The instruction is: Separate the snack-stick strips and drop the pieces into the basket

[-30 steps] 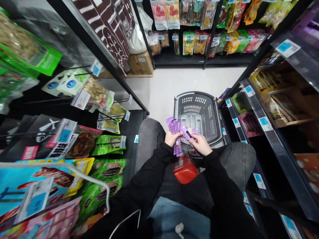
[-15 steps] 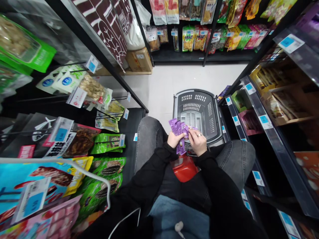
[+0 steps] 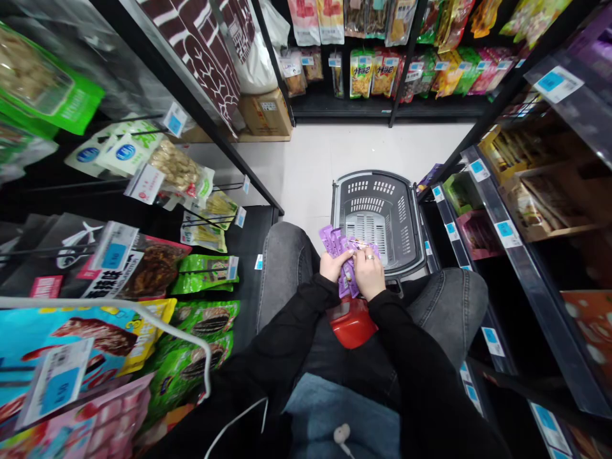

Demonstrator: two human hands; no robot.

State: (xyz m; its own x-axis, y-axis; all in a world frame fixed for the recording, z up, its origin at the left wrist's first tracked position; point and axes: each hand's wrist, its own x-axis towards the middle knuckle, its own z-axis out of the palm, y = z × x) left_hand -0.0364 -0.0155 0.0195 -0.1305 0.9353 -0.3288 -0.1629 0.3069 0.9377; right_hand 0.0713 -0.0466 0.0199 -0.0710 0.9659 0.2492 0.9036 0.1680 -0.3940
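Several small purple snack packets [image 3: 347, 282] are bunched between my hands, above my lap. My left hand [image 3: 333, 264] is closed round them, its thumb lying across the top. From the other side, my right hand [image 3: 370, 273] pinches purple packets against the bunch; its fingertips partly cover them, and a ring shows on one finger. Just below the hands, a red plastic container [image 3: 352, 324] with a clear upper part rests in my lap. Beyond them on the floor stands a grey shopping basket [image 3: 403, 223] with slotted walls, its near edge partly hidden by my right hand and the packets.
On the left, shelf hooks hold snack bags [image 3: 205, 319] and price tags, with a white bent rod [image 3: 167, 328] in front. Shelves [image 3: 516, 255] with boxes stand close on the right. A cardboard box [image 3: 266, 115] and a back rack lie ahead. A white earphone cable [image 3: 239, 417] hangs over me.
My right hand has shifted slightly left and closer to my left hand, onto the bunch of purple packets. The basket and red container stay about where they were.
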